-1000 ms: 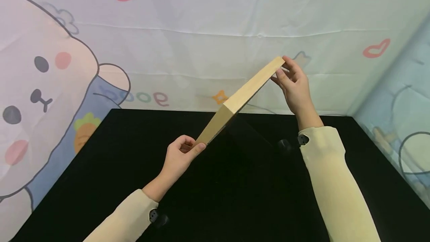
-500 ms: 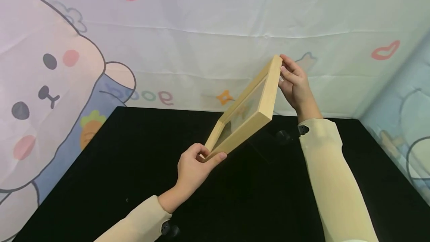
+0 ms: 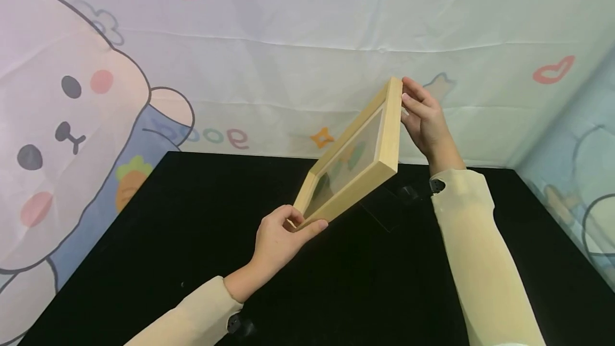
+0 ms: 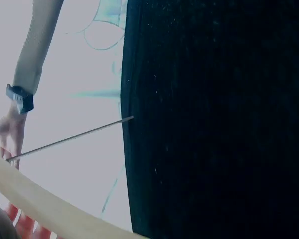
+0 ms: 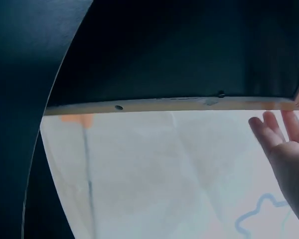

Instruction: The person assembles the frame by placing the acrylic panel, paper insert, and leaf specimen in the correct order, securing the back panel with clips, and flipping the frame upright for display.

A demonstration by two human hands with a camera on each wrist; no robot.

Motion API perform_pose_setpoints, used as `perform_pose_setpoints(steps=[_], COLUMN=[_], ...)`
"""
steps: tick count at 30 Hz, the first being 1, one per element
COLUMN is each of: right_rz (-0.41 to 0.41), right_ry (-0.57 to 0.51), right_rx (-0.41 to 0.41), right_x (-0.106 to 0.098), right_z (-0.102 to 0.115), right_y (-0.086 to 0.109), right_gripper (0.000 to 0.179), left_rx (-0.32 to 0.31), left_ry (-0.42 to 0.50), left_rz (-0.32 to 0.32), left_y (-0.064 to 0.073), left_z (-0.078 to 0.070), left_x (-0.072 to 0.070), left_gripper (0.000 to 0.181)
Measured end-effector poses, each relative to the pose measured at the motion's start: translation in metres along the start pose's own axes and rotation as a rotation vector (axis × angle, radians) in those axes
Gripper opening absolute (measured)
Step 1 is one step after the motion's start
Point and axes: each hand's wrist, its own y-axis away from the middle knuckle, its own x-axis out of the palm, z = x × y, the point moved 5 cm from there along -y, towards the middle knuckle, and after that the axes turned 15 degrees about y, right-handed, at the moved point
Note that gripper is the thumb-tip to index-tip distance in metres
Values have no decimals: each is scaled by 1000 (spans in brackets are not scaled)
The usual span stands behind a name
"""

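A pale wooden picture frame (image 3: 355, 188) is tilted above the black table in the head view, its glazed front partly showing a picture with green and orange shapes. My left hand (image 3: 276, 242) grips the lower left corner, thumb along the outer side and fingers on the far side. At the upper right end, my right hand (image 3: 425, 113) touches the frame's edge with fairly straight fingertips. In the right wrist view the dark back panel (image 5: 179, 55) shows, with the right fingers (image 5: 291, 127) against its wooden rim. A thin grey strip (image 4: 70, 139) slants between frame and table in the left wrist view.
The black table (image 3: 144, 250) spreads below both arms. Behind it hangs a pale cloth backdrop (image 3: 288, 25) printed with a cartoon bear, hearts and letters. Small dark cameras sit at both cuffs.
The frame has turned from edge-on to show its glazed front, and its lower corner has shifted right with my left hand. Over the last half second it has turned only slightly further.
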Motion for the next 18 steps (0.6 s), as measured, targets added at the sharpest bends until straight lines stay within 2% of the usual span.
perform_pose_setpoints(steps=[4,8,13,18], right_rz=[-77,-180,-268,-310], right_ry=[134,252,315,338], right_rx=[60,86,21,-90], right_x=[-1,4,27,58], right_z=[10,23,41,52], right_y=[16,42,84,123], right_gripper=[62,58,53,45], left_rx=[-13,-32,-109,-229], left_ry=[55,114,143,168], left_rz=[71,93,105,160], left_y=[-8,-27,-68,-114], left_z=[4,10,23,43], left_x=[-6,-13,-20,-16], left_gripper=[23,26,32,47])
